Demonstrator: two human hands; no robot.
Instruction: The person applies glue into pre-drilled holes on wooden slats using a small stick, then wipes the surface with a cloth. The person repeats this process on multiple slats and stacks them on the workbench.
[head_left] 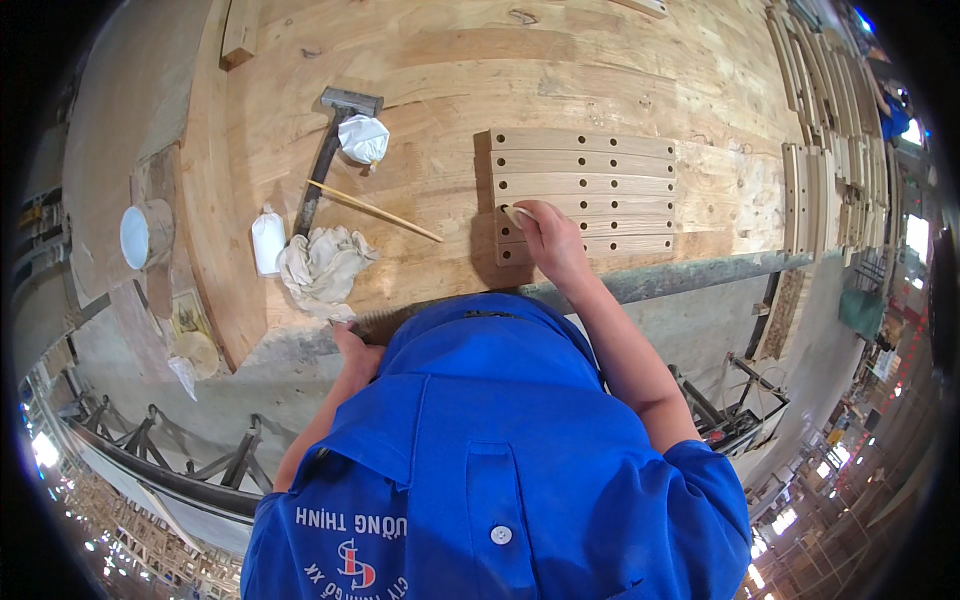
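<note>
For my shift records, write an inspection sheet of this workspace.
Surface: wooden benchtop, marked in places.
Workpieces: drilled wooden slats, side by side.
Clutter: hammer, thin stick across its handle; white bundle; white bottle; crumpled cloth.
Hands: right hand pinches a small pale piece at a slat hole; left hand by the front edge, near the cloth.
Cables: nothing seen on the benchtop.
Surroundings: more wooden pieces at right; white container at left.

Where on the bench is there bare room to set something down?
Bare benchtop lies between the hammer and the drilled slats, beyond the slats, and right of them up to the wood strips. It is crowded at left, where hammer, white bundle, stick, cloth and white bottle bunch together, and at the slats under the right hand.
</note>
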